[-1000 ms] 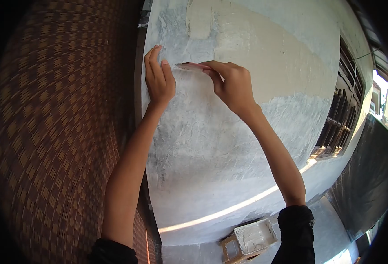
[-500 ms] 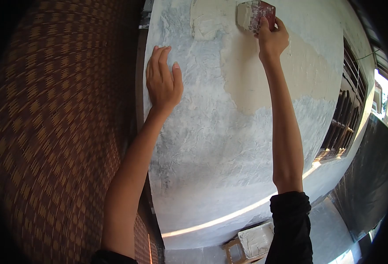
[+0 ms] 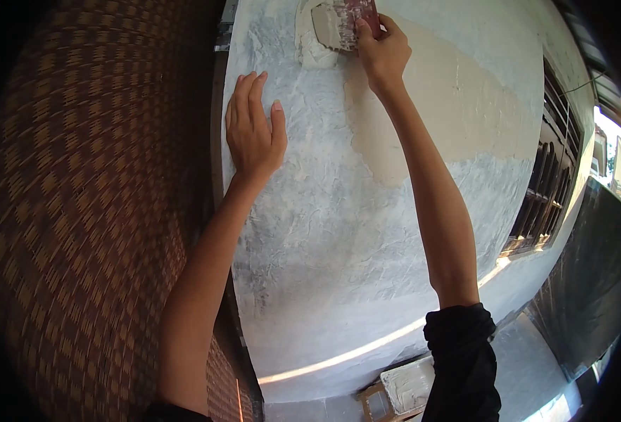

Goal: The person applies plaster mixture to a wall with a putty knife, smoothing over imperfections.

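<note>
A red-handled putty scraper (image 3: 345, 25) is gripped in my right hand (image 3: 385, 53) near the top of the view, its broad blade against the wall beside a thick lump of beige putty (image 3: 317, 58). A wide smoothed patch of beige putty (image 3: 458, 98) spreads to the right of and below that hand. My left hand (image 3: 255, 130) rests on the bluish-white wall (image 3: 324, 225) near its left edge, fingers pointing up and apart, with nothing in it.
Woven brown matting (image 3: 85, 197) rises along the left side. A dark wooden window with bars (image 3: 546, 179) is set in the wall at the right. Low down stands a tray of putty (image 3: 407, 387) beside a wooden frame (image 3: 376, 404). A dark panel (image 3: 585, 281) leans at the far right.
My right hand and the scraper have moved left across the wall, onto the thick putty lump. My left hand has stayed nearly where it was.
</note>
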